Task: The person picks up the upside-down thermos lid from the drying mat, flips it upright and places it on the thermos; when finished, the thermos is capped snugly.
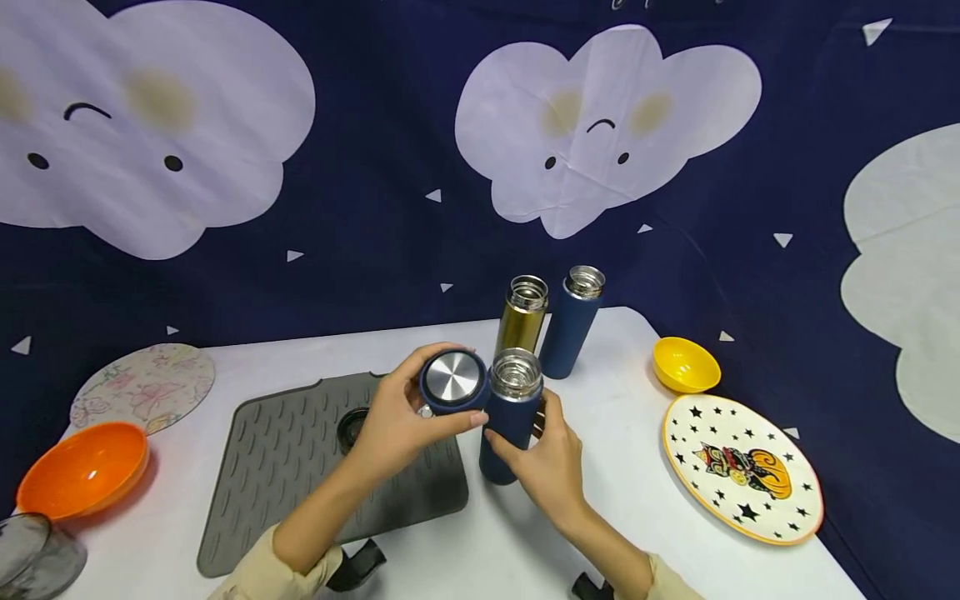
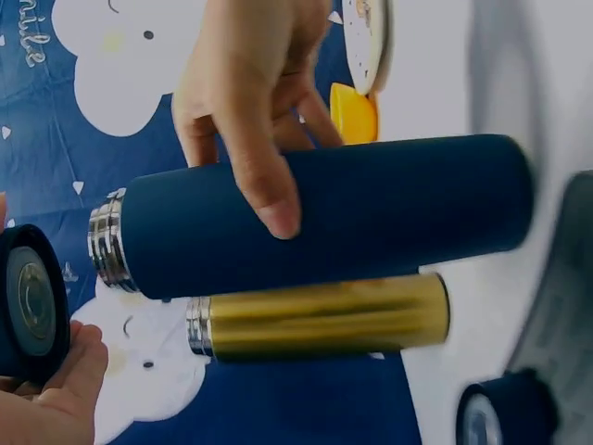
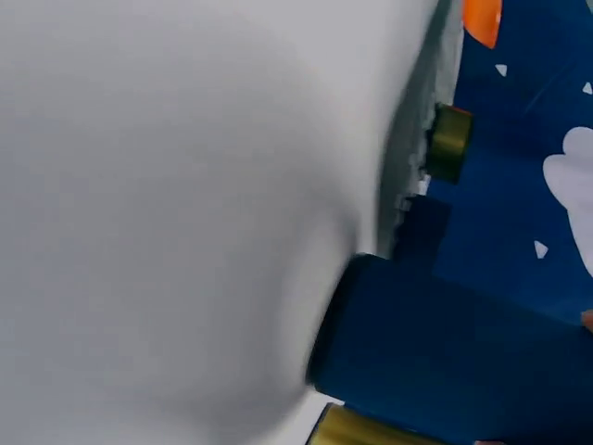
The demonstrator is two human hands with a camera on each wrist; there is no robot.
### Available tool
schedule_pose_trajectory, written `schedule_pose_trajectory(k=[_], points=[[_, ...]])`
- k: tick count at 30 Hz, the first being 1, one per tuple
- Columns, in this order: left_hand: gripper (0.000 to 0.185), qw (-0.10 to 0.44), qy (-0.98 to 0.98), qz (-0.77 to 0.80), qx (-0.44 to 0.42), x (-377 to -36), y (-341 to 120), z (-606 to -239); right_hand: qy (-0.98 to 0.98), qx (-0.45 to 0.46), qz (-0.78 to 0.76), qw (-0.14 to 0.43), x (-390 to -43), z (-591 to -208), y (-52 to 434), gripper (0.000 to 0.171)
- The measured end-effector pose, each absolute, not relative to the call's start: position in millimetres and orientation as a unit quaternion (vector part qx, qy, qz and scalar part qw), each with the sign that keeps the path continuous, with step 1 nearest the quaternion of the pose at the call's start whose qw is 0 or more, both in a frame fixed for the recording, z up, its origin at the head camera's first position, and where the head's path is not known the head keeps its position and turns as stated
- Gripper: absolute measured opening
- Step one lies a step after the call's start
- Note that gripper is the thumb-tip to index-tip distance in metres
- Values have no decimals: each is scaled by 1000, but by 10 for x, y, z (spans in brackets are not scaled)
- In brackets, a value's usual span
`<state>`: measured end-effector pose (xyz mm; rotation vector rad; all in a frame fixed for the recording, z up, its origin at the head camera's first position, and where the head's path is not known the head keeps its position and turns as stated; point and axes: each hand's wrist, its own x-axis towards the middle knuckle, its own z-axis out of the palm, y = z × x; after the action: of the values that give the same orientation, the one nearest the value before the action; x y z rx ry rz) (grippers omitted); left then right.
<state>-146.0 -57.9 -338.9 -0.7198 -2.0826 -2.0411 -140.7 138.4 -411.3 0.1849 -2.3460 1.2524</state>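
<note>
In the head view my left hand [image 1: 393, 429] holds a dark blue bottle cap [image 1: 453, 377] with a silver top, between thumb and fingers. The cap is beside the steel mouth of a dark blue thermos bottle [image 1: 512, 425]. My right hand [image 1: 553, 471] grips that bottle, thumb on the near side; its mouth is uncovered. In the left wrist view the cap's underside [image 2: 35, 301] faces the bottle's neck, with a gap between them. Behind stand an uncapped gold thermos bottle [image 1: 521, 321] and another uncapped blue thermos bottle [image 1: 573, 333].
A grey drying mat [image 1: 277, 467] bears a dark round cap [image 1: 351, 429] and, in the right wrist view, a gold cap [image 3: 450, 144]. Left are an orange bowl [image 1: 86, 471], a floral plate [image 1: 150, 383] and a glass [image 1: 45, 558]. Right are a yellow bowl [image 1: 686, 365] and a star-patterned plate [image 1: 720, 508].
</note>
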Motion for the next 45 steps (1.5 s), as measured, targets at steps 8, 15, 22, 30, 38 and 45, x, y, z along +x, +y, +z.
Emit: schedule_pose_trajectory(k=[8, 15, 22, 30, 38, 45], points=[[69, 80, -711, -649, -259, -1773, -71, -3372, -870, 62, 437, 220, -1345, -4143, 1438, 80], [64, 124, -730, -612, -279, -1793, 34, -3455, -880, 55, 405, 242, -1398, -4049, 1420, 78], [66, 163, -776, -530, -302, -1815, 44, -3456, -878, 77, 386, 273, -1420, -4044, 1416, 68], [63, 79, -763, -550, -330, -1948, -60, -3489, -879, 79, 372, 288, -1438, -4050, 1400, 69], [79, -51, -726, -568, -384, -2104, -260, -3426, -879, 70, 387, 270, -1456, -4045, 1375, 75], [84, 74, -764, -571, -292, -1865, -10, -3506, -883, 66, 368, 285, -1423, -4061, 1374, 65]])
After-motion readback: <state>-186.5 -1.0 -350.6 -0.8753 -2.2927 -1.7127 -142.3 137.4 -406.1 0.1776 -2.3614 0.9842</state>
